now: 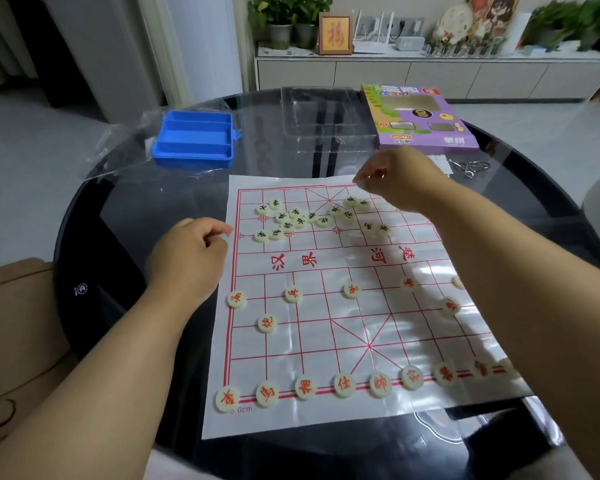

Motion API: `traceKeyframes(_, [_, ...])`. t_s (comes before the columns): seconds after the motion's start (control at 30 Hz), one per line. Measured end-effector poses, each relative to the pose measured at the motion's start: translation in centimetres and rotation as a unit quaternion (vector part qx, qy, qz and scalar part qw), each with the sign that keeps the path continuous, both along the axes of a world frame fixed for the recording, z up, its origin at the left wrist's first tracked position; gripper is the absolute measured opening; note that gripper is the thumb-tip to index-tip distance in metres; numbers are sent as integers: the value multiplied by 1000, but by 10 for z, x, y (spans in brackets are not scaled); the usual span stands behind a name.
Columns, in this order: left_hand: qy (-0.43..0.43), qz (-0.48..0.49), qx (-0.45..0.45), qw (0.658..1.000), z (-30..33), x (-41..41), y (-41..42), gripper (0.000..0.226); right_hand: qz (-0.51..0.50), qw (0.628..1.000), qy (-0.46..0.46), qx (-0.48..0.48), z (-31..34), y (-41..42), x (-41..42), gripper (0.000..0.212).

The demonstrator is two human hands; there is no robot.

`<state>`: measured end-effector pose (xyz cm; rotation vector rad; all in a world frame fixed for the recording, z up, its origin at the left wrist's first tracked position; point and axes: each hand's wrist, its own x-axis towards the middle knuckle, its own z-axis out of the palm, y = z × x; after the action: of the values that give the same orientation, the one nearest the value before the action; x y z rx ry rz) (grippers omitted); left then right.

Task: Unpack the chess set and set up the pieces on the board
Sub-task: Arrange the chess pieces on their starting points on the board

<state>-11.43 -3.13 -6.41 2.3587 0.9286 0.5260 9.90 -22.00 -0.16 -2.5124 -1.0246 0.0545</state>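
The white paper board (pixel 326 261) with red lines lies on the dark glass table. Red-lettered pieces stand on its near half: a back row (pixel 344 386), two cannons (pixel 267 323) and a soldier row (pixel 293 294). Black-lettered pieces (pixel 300 218) lie in a loose heap on the far half. My right hand (pixel 395 174) hovers over the board's far edge, its fingertips pinching what looks like a pale piece. At the board's left edge, my left hand (pixel 191 251) has curled fingers with thumb near index; what is under them is hidden.
A blue compartment tray (pixel 194 138) sits at the far left on clear plastic wrap. A clear plastic insert (pixel 323 116) and the purple box (pixel 420 116) lie beyond the board. Metal ring puzzles (pixel 470 166) rest at the right. A tan seat (pixel 18 327) stands left of the table.
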Motion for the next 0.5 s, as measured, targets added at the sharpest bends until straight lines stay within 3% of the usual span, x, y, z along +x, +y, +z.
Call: traceKeyframes(0.5, [-11,6,-23,1000,-3,0,3,16,-34,998,43,-11,-2,-2,5,15])
